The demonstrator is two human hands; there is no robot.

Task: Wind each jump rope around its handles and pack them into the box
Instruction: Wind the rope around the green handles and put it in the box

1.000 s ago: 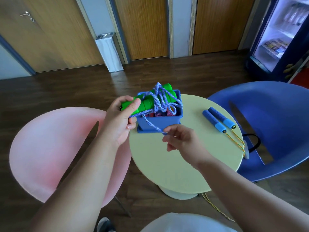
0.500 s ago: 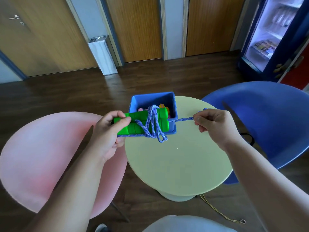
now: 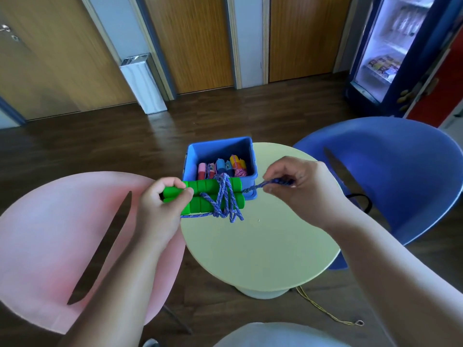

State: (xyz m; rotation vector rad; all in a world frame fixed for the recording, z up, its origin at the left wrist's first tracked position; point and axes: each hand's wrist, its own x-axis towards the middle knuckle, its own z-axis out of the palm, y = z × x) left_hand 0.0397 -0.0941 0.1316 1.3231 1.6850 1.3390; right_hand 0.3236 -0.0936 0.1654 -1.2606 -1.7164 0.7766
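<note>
Two green handles [image 3: 213,197] gripped by left hand [image 3: 160,209] fingers | right hand [image 3: 300,191] fingers pinch purple rope [image 3: 225,196] end

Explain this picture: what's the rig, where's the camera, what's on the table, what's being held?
No robot here: a person's two bare hands, filmed by one wide-angle camera worn on the head, looking forward and down. The left hand grips two green handles side by side, with purple rope wound around them. The right hand pinches the rope's free stretch, pulled taut. On the round pale table stands a blue box holding other jump ropes. A pink chair and a blue chair flank the table; a yellow cord lies on the floor.
</note>
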